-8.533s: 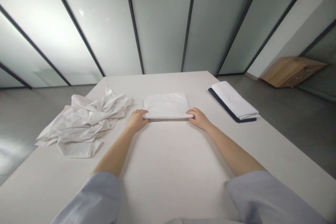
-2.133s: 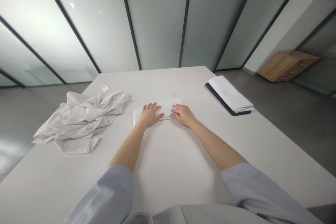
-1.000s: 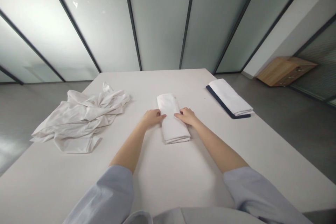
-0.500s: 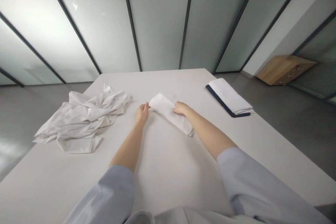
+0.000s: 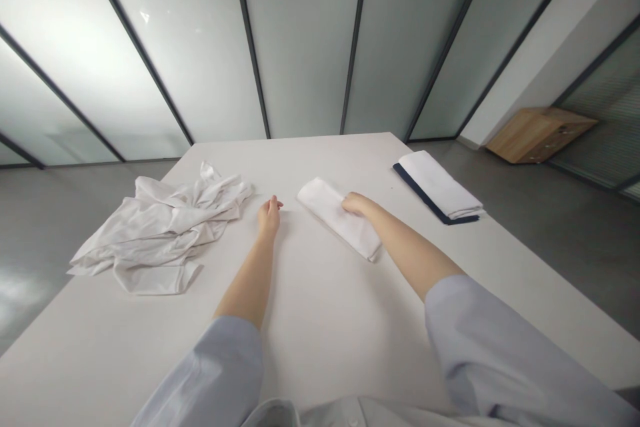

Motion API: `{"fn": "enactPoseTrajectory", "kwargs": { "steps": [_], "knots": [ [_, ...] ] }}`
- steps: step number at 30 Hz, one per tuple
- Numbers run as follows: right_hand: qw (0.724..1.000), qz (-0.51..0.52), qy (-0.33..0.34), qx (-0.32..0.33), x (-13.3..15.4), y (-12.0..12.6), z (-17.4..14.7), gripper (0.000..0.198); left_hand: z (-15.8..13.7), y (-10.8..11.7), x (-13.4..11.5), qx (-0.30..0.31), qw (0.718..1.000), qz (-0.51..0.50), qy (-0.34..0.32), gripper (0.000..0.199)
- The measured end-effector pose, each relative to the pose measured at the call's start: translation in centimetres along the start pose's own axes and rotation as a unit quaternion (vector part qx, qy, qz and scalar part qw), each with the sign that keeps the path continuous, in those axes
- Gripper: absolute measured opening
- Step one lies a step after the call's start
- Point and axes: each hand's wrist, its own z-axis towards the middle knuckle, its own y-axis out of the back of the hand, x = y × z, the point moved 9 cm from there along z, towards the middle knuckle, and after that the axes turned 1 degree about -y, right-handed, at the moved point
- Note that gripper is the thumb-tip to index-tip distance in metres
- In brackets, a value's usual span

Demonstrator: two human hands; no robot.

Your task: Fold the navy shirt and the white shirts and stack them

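Observation:
A folded white cloth (image 5: 335, 213) lies slantwise in the middle of the table. My right hand (image 5: 356, 204) grips it along its right side, fingers closed on the fabric. My left hand (image 5: 270, 215) is off to the left of the cloth, apart from it, loosely curled with thumb and fingers apart and nothing in it. Further left is a crumpled heap of white fabric (image 5: 170, 220). At the right edge, another folded white cloth (image 5: 440, 181) rests on a folded dark navy cloth (image 5: 423, 195).
The white table (image 5: 320, 320) extends on both sides of my arms. Behind it stands a frosted glass partition (image 5: 305, 40) with dark frames. A wooden cabinet (image 5: 530, 133) is on the grey floor at the far right.
My left hand has let go of the folded cloth's left corner. My right hand and the cloth have shifted a little to the right, opening a gap from the left hand.

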Motion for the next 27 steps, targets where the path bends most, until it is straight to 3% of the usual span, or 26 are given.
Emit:
{"fn": "enactPoseTrajectory", "kwargs": {
  "steps": [8,17,22,27],
  "knots": [
    [0.998,-0.038,-0.054,0.019,-6.2,2.6,-0.8,0.036,-0.6,-0.6,-0.8,0.017,0.998,0.049,-0.026,0.059],
    [0.971,-0.138,-0.070,-0.182,-11.9,7.1,-6.0,0.033,-0.8,-1.2,-1.2,0.034,0.994,0.089,-0.049,0.050],
    [0.957,-0.146,-0.094,-0.232,-15.0,10.0,-7.6,0.040,-1.0,-1.0,-1.4,0.030,0.994,0.095,-0.054,0.050],
    [0.939,-0.118,-0.169,-0.275,-20.3,15.1,-7.9,0.047,-1.1,-0.8,-1.4,0.025,0.994,0.101,-0.043,0.051]
  ]
}}
